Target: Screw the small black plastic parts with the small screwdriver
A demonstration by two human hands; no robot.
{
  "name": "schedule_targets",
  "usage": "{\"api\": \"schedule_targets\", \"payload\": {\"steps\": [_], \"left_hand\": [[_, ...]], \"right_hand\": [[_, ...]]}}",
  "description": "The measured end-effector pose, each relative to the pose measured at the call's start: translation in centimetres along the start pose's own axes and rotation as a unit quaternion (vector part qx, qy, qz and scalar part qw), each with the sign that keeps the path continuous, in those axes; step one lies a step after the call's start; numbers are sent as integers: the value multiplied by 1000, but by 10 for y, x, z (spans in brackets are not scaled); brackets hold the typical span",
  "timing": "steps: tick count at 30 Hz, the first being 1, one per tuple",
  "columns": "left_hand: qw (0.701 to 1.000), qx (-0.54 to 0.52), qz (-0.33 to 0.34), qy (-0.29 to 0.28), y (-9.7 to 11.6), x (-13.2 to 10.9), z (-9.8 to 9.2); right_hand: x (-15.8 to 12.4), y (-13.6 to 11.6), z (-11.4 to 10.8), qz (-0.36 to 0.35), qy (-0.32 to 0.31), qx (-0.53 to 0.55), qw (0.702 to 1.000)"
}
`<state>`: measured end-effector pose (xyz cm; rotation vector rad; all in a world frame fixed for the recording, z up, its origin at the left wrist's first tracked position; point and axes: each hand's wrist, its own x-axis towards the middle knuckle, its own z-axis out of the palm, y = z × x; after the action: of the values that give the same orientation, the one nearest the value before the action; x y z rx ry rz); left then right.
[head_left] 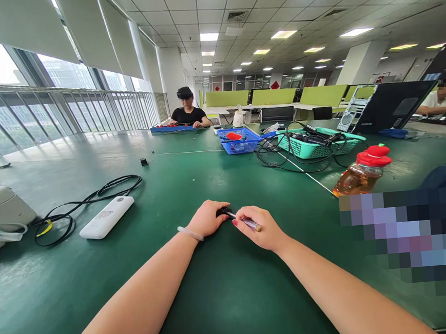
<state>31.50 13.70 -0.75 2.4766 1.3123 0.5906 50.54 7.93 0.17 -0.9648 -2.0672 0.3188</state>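
Note:
My left hand [207, 217], with a pale bangle at its wrist, rests on the green table. Its fingers are closed on a small black object [223, 210], mostly covered by the fingertips, so its kind is unclear. Just to the right, my right hand [260, 227] grips a slim pen-like tool [252, 223] with a shiny shaft and a gold-coloured end. The tool slants down to the left, its front end at the black object. From here I cannot tell whether the two touch.
A white power bank [107, 217] and coiled black cable [112, 185] lie left. Further off stand a blue basket [240, 146] and a green basket [302, 150] of cables. A red-capped bottle [357, 177] tilts at right. Across the table sits another person [186, 110].

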Motion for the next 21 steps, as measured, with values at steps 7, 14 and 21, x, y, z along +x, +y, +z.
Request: {"api": "schedule_targets", "payload": {"steps": [7, 14, 21], "left_hand": [[1000, -3, 1, 2, -1, 0, 1], [1000, -7, 0, 7, -2, 0, 2], [1000, -14, 2, 2, -2, 2, -1]], "right_hand": [[0, -1, -1, -2, 1, -1, 1000], [-2, -1, -1, -10, -14, 7, 1000], [-1, -3, 0, -48, -47, -34, 997]]}}
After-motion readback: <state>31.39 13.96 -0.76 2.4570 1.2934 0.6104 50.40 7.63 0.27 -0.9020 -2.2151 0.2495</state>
